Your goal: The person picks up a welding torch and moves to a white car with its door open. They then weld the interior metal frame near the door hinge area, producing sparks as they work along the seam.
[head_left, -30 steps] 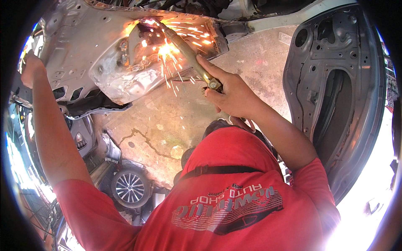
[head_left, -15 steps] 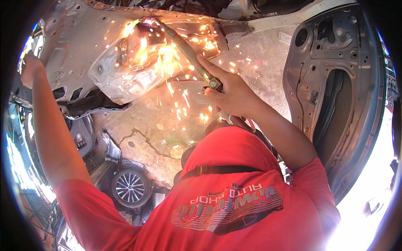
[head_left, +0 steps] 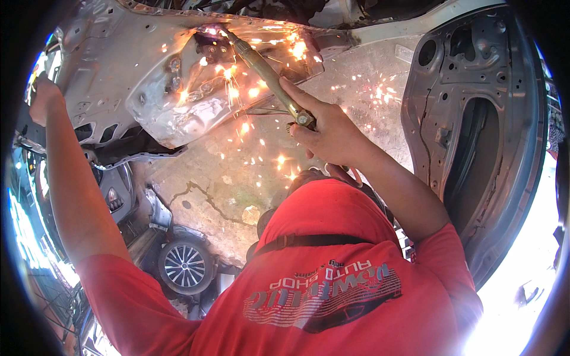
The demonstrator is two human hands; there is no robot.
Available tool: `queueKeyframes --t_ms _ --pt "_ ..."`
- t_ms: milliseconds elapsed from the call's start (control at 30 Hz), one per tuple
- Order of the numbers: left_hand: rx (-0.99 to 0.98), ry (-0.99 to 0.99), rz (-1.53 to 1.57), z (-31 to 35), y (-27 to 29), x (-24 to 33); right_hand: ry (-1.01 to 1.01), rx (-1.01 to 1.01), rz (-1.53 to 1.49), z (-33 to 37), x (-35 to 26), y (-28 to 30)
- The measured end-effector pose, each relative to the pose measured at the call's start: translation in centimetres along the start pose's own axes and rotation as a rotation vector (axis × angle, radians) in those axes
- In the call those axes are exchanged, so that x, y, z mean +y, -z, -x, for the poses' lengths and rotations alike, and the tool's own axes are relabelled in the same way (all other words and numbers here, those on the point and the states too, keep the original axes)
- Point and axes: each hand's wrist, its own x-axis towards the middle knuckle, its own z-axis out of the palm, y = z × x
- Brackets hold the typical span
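My right hand (head_left: 329,133) is wrapped round the brass-coloured handle of a gas torch (head_left: 264,70), its index finger stretched along the handle. The torch's tip points up and left, at the upper part of a bare metal car body panel (head_left: 107,59), where it glows purple-pink. Orange sparks scatter from there over the panel and down to the floor. A crumpled, scorched sheet-metal section (head_left: 193,115) lies just below the tip. Out at the far left, my left hand (head_left: 46,101) is closed at the panel's edge; what its fingers grip is hidden.
A grey car door shell (head_left: 469,113) stands at the right. Cracked concrete floor (head_left: 219,187) lies beneath, with a wheel (head_left: 185,266) at the lower left. Red hose (head_left: 357,177) shows by my right wrist. Dark car parts (head_left: 267,9) line the top.
The spark shower has thinned near the middle of the panel, and more sparks now show at the right over the floor. Both hands and the torch stay nearly in place.
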Motion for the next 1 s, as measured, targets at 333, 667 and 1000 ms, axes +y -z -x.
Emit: queueKeyframes --t_ms 333,667,1000 --pt "-0.007 0.006 -0.010 0.1 0.2 -0.1 0.016 0.011 0.008 0.1 -0.2 -0.1" --pt "0.030 -0.019 -0.011 0.2 0.2 -0.2 -0.036 -0.013 -0.041 0.3 -0.7 0.0" --pt "0.029 0.048 0.051 0.9 0.2 0.3 -0.073 0.000 -0.007 0.6 -0.8 -0.1"
